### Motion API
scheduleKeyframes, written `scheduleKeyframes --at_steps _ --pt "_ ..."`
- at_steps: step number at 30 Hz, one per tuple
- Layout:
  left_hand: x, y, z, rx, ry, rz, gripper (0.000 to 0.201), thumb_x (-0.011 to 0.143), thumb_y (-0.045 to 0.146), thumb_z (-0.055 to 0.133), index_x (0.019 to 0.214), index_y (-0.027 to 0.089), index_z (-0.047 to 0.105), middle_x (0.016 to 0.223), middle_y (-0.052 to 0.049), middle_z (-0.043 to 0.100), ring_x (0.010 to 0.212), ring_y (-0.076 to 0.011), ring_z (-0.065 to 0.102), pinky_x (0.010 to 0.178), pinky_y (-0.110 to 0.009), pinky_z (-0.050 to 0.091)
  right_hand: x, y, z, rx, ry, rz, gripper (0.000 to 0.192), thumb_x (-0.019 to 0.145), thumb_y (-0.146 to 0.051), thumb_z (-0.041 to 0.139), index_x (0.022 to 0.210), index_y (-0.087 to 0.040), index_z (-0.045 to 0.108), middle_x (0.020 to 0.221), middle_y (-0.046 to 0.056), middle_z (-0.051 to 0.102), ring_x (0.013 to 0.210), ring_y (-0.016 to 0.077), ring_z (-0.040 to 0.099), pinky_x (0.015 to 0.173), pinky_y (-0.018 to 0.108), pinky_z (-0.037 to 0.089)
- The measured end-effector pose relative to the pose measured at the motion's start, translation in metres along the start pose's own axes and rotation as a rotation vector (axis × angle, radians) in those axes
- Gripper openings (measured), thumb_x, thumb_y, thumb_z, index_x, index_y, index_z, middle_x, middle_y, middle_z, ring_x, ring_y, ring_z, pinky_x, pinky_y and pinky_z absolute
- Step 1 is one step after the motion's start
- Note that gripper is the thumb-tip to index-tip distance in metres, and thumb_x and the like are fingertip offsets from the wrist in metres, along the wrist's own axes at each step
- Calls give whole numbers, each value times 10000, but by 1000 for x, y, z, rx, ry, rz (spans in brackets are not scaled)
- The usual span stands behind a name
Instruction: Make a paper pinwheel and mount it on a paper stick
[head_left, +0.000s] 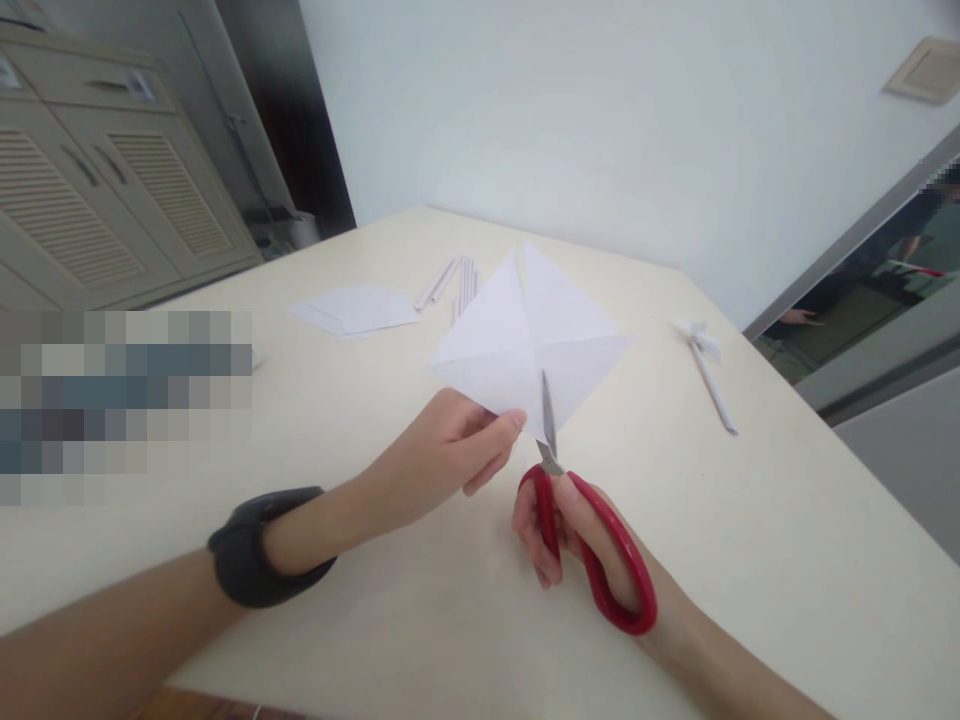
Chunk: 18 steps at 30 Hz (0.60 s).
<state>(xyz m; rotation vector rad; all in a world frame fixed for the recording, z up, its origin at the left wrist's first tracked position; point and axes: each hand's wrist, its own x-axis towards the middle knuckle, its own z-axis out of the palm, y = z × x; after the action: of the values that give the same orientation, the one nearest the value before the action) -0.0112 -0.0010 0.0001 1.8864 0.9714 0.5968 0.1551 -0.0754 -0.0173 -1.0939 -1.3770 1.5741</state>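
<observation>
A square sheet of white paper (487, 335) with diagonal creases is held up over the table, one corner toward me. Its far corner is split by a slit running toward the middle. My left hand (457, 440) pinches the near left edge between thumb and fingers. Red-handled scissors (616, 560) are in my right hand (570, 520), thumb and fingers through the loops. Their blades straddle the paper's near corner, one blade lying over the sheet and pointing to its centre.
On the white table (750, 520), several paper sheets (367, 308) lie at the far left, beside rolled paper sticks (466, 280). A paper pinwheel on a stick (712, 380) lies at the right. A white wall (600, 120) stands behind; a louvred cabinet (105, 180) is at far left.
</observation>
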Motion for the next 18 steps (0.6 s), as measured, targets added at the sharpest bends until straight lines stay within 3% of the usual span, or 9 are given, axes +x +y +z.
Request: scheduleKeyframes --at_steps 10,18 --pt "-2 4 1 -17 8 -23 552 925 398 326 427 161 349 427 31 364 457 -78 375 540 -227 341 3 -1 1 -48 46 26 504 850 -618 363 687 -158 491 574 -8 459 441 78 408 462 228 344" --pt "2 5 1 -29 1 -41 551 911 369 344 398 168 360 395 26 361 434 -87 377 528 -245 341 3 1 -2 -19 8 37 519 847 -626 364 707 -153 523 577 -5 481 436 74 420 456 222 342"
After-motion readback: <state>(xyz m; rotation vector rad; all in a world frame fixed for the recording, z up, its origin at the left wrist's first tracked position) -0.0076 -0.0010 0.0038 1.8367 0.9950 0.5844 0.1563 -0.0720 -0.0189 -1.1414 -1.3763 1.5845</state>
